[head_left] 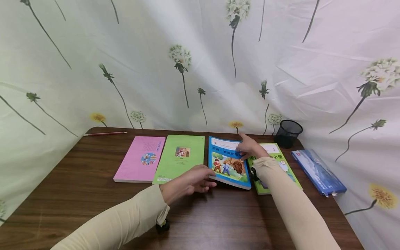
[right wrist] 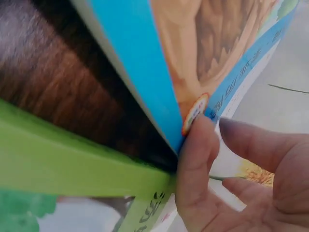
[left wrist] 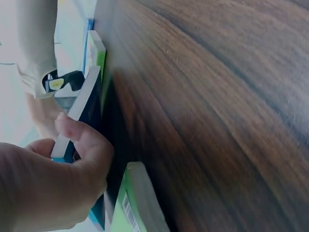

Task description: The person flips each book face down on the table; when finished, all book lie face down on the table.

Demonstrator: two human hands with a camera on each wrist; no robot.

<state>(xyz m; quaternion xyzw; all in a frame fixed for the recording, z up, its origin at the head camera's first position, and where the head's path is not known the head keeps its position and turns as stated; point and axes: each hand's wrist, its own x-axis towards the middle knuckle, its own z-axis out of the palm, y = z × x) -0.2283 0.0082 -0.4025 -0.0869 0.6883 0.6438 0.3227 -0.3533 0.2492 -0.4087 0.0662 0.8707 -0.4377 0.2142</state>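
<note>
A blue storybook (head_left: 229,163) with an illustrated cover lies between my two hands, tilted with its near edge raised from the table. My left hand (head_left: 195,178) grips its near left corner. In the left wrist view, the thumb (left wrist: 84,137) lies against the book's underside and the other fingers are mostly hidden. At the book's right edge is my right hand (head_left: 250,147). One fingertip (right wrist: 200,135) touches the cover by the round badge, while its other fingers spread apart. Partly under the right forearm lies a green-and-white book (head_left: 292,170).
Left of the blue book lie a light green book (head_left: 182,158) and a pink book (head_left: 140,158). A pencil (head_left: 106,133) rests along the far left edge. To the right are a black mesh pen holder (head_left: 287,133) and a blue box-like item (head_left: 318,172). A flowered curtain (head_left: 150,76) hangs behind the table.
</note>
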